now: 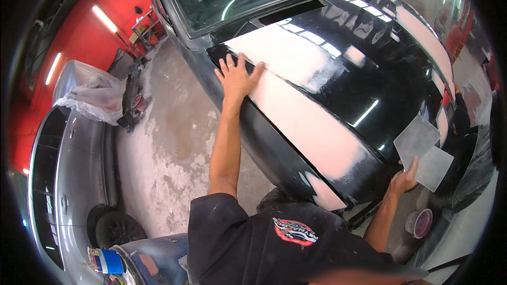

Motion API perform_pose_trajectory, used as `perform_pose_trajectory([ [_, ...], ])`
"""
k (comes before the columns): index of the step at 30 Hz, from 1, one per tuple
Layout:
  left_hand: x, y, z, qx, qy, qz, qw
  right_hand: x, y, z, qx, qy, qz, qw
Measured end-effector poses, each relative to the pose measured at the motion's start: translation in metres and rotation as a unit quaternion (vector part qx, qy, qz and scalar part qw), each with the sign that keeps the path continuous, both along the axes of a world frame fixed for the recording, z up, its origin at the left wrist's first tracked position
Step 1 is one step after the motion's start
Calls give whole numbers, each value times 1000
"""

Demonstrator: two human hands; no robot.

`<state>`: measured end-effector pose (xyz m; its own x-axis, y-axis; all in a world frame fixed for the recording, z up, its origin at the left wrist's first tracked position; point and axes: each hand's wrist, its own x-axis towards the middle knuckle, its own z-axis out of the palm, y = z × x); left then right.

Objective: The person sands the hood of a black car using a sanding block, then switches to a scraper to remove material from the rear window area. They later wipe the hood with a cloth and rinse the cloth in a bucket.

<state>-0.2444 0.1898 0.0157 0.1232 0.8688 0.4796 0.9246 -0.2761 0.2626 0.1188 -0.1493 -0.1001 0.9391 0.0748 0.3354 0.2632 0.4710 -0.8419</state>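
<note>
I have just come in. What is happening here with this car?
A person is beside a dark car. The spread left hand lies at the side edge of the hood, toward the windshield. The right hand holds two thin grey plates near the front end. Pale pink patches cover parts of the hood; other areas are glossy black.

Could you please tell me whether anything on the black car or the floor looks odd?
Yes, the hood looks odd: broad pale patches with uneven, smudgy edges interrupt its glossy black, one near the left hand. The floor also looks worn, with irregular whitish blotches over the grey.
</note>
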Motion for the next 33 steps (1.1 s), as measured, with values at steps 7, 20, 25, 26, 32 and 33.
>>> perform_pose_trajectory([
  [7,0,-2,-7,29,-12,-7,999,-1,-1,3,-12,-21,-4,1000],
  [20,-19,15,-19,122,-244,-60,960,-9,7,20,-33,-51,-24,998],
  [25,-17,14,-15,112,-196,-76,971,-16,19,61,-115,-48,71,990],
  [26,-16,12,-13,93,-184,-68,976,-16,25,73,-98,-71,130,984],
  [32,0,-6,0,5,50,-30,998,13,105,140,-295,-359,118,877],
  [33,1,-8,2,-3,41,-33,999,23,125,151,-290,-462,90,833],
])
